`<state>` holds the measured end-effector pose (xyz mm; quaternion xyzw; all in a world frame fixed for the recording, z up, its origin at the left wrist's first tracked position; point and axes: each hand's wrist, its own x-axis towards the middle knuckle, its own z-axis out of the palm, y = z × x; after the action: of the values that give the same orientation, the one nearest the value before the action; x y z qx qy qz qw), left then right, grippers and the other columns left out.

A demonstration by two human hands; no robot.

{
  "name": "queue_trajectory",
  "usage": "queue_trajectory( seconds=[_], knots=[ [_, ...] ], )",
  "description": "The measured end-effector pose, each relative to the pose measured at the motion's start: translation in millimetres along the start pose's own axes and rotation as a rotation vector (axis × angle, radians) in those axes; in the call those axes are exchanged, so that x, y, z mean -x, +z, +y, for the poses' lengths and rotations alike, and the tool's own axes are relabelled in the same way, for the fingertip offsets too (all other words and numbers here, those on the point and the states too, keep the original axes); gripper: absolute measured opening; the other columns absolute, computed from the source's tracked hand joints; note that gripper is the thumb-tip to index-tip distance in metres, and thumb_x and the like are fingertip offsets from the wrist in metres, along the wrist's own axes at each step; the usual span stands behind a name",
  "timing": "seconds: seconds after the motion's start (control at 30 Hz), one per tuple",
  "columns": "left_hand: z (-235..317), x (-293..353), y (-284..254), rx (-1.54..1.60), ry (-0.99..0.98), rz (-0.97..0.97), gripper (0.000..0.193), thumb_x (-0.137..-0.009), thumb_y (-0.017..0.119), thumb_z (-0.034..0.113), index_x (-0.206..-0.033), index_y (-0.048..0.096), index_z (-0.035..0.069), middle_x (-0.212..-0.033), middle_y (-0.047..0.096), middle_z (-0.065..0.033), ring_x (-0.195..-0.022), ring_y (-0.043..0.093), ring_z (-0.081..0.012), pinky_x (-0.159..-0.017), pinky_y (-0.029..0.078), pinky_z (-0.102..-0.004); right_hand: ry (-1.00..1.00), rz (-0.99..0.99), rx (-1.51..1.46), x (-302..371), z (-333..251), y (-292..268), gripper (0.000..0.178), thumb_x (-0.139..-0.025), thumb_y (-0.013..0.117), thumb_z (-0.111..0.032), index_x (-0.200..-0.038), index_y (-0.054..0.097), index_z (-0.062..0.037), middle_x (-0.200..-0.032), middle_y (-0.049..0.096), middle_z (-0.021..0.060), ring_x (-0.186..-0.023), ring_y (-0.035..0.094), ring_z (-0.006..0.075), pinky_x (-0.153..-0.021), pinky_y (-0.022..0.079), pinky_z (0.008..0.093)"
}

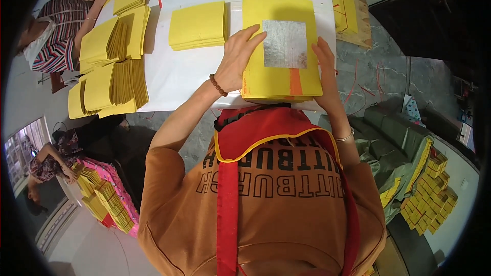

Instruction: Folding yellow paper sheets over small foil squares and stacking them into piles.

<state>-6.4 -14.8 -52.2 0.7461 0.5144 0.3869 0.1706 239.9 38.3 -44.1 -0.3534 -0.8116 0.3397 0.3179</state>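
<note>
A tall stack of yellow paper sheets (255,79) lies at the table's near edge, right in front of me. Its top sheet bears a silver foil square (284,44), with an orange streak (295,82) below. My left hand (237,57) is at the stack's left side, fingers stretched out over its edge and their tips near the foil. Along the right side, my right hand (328,74) stands upright with its fingers extended beside the edge; its palm is partly hidden. Neither hand's fingers are wrapped round the paper.
Left of the stack sits a smaller folded yellow pile (198,24) on the white table (163,84). Several yellow bundles (115,84) line the table's left edge, near another person (64,28). More bundles (429,194) are piled by a green sofa (394,133) at right.
</note>
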Motion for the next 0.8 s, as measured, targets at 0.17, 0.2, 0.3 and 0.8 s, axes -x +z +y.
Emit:
queue_trajectory(
  seconds=[0.17,0.2,0.3,0.8],
  knots=[
    [-5,4,7,0.064,0.026,0.068,0.069,-0.074,0.065,0.033,-0.131,0.036,0.007,-0.133,0.034,-0.0201,-0.121,0.033,-0.0376,-0.100,0.025,-0.0450,-0.005,-0.062,0.016,0,-5,-4,0.061,-0.074,0.065,-0.019,-0.130,0.042,-0.0113,-0.140,0.031,0.0145,-0.131,0.026,0.0342,-0.105,0.023,0.0431],
    [-6,4,8,0.081,0.039,0.088,0.068,-0.075,0.065,0.033,-0.131,0.037,0.008,-0.133,0.034,-0.0204,-0.120,0.034,-0.0376,-0.100,0.026,-0.0449,-0.009,-0.065,0.012,-1,-7,-4,0.059,-0.074,0.066,-0.019,-0.128,0.044,-0.0116,-0.139,0.033,0.0131,-0.132,0.025,0.0339,-0.105,0.024,0.0432],
    [-6,4,6,0.012,0.004,0.028,0.057,-0.076,0.064,0.032,-0.125,0.046,0.010,-0.131,0.037,-0.0184,-0.118,0.036,-0.0363,-0.098,0.028,-0.0445,-0.022,-0.087,0.078,-3,-15,-6,0.058,-0.073,0.067,-0.021,-0.126,0.047,-0.0121,-0.138,0.035,0.0112,-0.133,0.024,0.0336,-0.106,0.023,0.0431],
    [31,17,-8,-0.277,0.170,-0.124,0.030,-0.074,0.064,0.023,-0.102,0.062,0.014,-0.111,0.055,-0.0055,-0.103,0.048,-0.0206,-0.082,0.031,-0.0364,-0.102,-0.188,0.093,8,-12,-19,0.031,-0.069,0.070,-0.015,-0.099,0.060,-0.0103,-0.114,0.057,0.0057,-0.123,0.042,0.0305,-0.100,0.030,0.0396]
  ],
)
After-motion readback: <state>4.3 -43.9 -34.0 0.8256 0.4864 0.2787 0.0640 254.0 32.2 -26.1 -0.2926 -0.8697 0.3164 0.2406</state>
